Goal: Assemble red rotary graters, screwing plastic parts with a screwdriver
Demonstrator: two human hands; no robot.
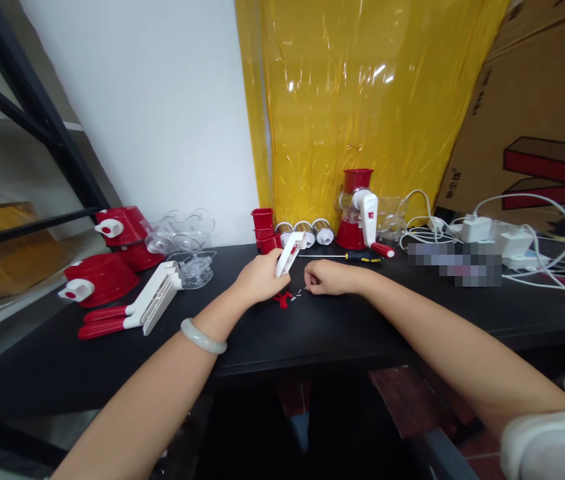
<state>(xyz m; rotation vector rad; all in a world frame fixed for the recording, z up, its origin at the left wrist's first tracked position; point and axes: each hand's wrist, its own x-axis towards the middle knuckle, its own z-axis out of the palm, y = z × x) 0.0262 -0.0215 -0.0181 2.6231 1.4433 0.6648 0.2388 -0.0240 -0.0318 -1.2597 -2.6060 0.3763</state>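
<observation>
My left hand (261, 277) is closed around a white crank handle (290, 255), which is tilted up above the dark table (307, 333). Beside it, my right hand (329, 276) rests low over the tabletop with its fingers curled together; whatever they may pinch is hidden. Small metal pins (296, 295) lie by the right fingertips. Several little red plastic pieces (283, 301) sit just below the left hand. Behind the right hand lies a screwdriver (362, 257) with a black and yellow grip.
Metal grater drums (322, 231), a red feed chute (263, 223) and an assembled rotary grater (355, 230) stand at the back. To the left are red bases (105, 279), more crank handles (155, 297) and clear plastic housings (195, 237). White chargers and cables (477, 229) crowd the right.
</observation>
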